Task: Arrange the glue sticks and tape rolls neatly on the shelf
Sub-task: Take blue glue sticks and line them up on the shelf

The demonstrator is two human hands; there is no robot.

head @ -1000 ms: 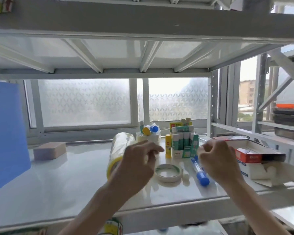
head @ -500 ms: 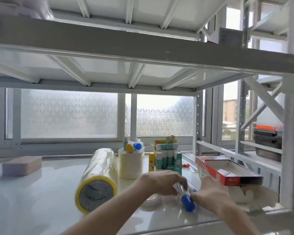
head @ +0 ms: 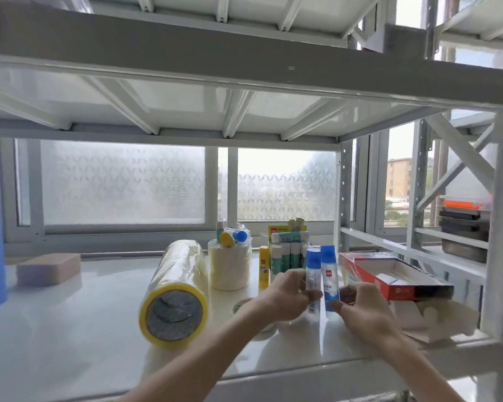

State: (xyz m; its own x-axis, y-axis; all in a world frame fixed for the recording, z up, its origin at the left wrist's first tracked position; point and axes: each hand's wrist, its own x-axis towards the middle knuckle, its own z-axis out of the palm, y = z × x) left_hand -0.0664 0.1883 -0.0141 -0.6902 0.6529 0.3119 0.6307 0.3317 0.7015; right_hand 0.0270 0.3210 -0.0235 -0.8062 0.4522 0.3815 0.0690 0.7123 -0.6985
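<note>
Head view, left hand [head: 285, 294] gripping left glue tube [head: 313, 274], right hand [head: 366, 310] pinching right glue tube [head: 329, 281], both upright

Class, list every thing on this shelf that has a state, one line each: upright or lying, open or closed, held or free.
left hand: grips the left blue-capped glue tube, upright.
right hand: grips the right blue-capped glue tube, upright.
large yellow roll: lying on its side, free.
cream tape roll: standing on end, small tubes in its core.
yellow glue stick: upright, capped.
red box: open.
</note>
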